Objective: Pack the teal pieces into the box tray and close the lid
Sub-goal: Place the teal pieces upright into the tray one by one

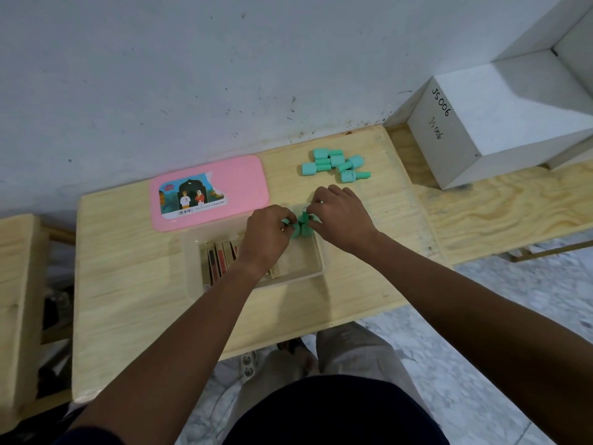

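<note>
Head view: the tray [317, 268] holds gold-red sticks [218, 258] in its left part and teal pieces [301, 228] at its far right corner, pinched by left hand [266, 236] and right hand [343, 216]. Beyond the tray lie a loose pile [335, 165] of teal pieces and the pink lid [224, 175], on a wooden table [128, 284] against a white wall [192, 75].

— What is standing out on the counter [128, 284]?

— The teal pieces [335, 164] are glowing mint-green against pale, streaky wood grain.

— And the lid [247, 178]?

— It is showing candy pink and carrying a sticker [192, 196] in blue, orange and dark green. The box tray [305, 264] is reading clear and colourless, with gold, red and black sticks [218, 260] lining it.

— Beyond that?

— A white box [449, 146] is bearing black handwriting, the wall [192, 75] is showing white with dark specks, and the floor [513, 332] is running in grey-white marbling.
</note>
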### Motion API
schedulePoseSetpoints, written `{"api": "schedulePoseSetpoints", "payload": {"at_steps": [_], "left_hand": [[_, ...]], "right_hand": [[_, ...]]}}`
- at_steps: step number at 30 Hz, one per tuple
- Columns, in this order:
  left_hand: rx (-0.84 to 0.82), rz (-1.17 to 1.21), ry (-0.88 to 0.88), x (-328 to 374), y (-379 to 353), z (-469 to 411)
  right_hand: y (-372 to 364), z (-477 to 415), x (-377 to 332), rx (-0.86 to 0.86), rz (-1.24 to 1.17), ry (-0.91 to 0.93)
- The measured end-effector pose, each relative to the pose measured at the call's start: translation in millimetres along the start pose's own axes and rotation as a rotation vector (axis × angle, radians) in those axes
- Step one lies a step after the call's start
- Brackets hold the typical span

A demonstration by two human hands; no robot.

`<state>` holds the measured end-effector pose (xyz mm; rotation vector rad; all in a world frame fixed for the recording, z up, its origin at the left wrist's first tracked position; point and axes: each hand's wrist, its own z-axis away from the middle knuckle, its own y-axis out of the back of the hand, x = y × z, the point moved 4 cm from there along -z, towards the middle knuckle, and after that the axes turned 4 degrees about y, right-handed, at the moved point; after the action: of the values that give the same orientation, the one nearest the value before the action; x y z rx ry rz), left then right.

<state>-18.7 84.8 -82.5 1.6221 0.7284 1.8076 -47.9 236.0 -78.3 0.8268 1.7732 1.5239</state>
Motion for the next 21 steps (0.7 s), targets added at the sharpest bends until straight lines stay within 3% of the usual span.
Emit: {"api": "schedulePoseSetpoints", "payload": {"at_steps": [11, 15, 21], "left_hand": [[0.007, -0.013, -0.023, 1, 6, 2], [0.069, -0.044, -0.056, 11, 16, -2], [0.034, -0.054, -0.092, 37, 12, -35]], "right_hand": [[7, 5, 8, -0.001, -0.113, -0.054], [12, 10, 30, 0.088, -0.272, -0.289], [5, 19, 74, -0.054, -0.303, -0.526]]}}
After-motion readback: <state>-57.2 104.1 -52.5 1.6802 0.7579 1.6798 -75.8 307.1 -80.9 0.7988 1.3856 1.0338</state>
